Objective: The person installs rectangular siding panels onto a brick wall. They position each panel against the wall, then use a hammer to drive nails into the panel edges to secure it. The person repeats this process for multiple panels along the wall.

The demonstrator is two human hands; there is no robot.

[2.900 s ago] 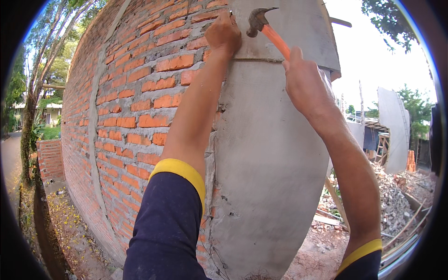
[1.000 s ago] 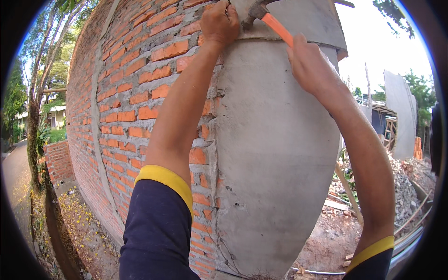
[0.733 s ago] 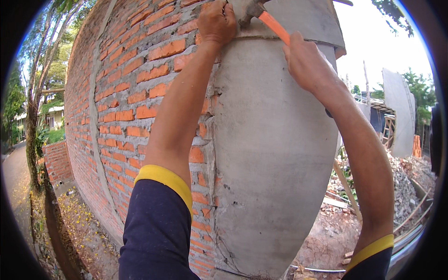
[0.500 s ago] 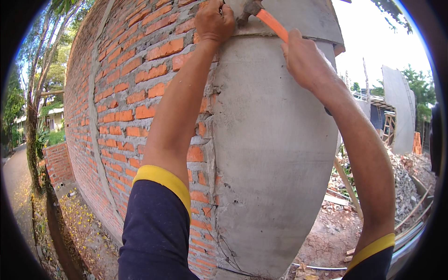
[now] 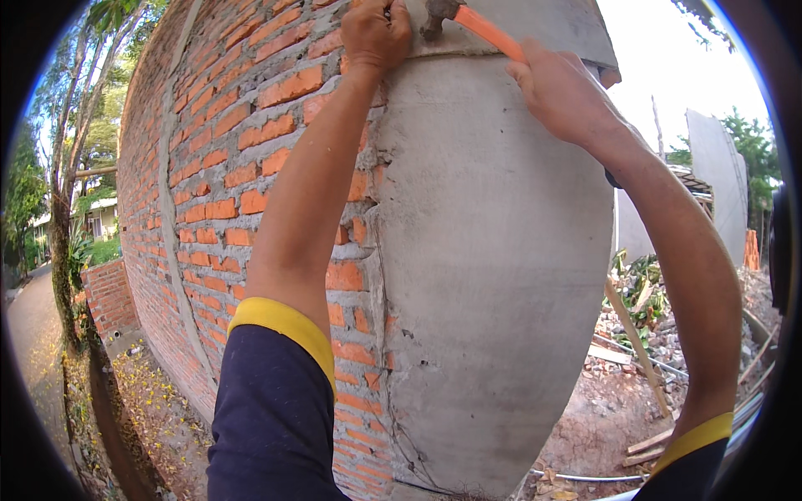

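Observation:
High up against the wall, my right hand (image 5: 572,96) grips a hammer (image 5: 487,30) by its orange handle. The dark metal head is just right of my left hand (image 5: 378,35), with a gap between them. My left hand is closed at the corner where the brickwork (image 5: 288,88) meets a smooth grey cement column (image 5: 493,209). Its fingers are curled near the top edge of the picture, and what they pinch is too small or hidden to name. Just below the hammer head, a horizontal ledge (image 5: 468,55) crosses the column.
Rubble (image 5: 672,342) and a wooden pole (image 5: 637,346) lie beyond the column on the right, with loose planks (image 5: 647,451) below. On the left are a low brick wall (image 5: 110,294), a tree trunk (image 5: 60,242), a ditch (image 5: 117,426) and a path (image 5: 33,321).
The hammer head has shifted slightly away from my left hand, and my right hand and forearm have moved right. My left hand has slid a little left and up in the picture.

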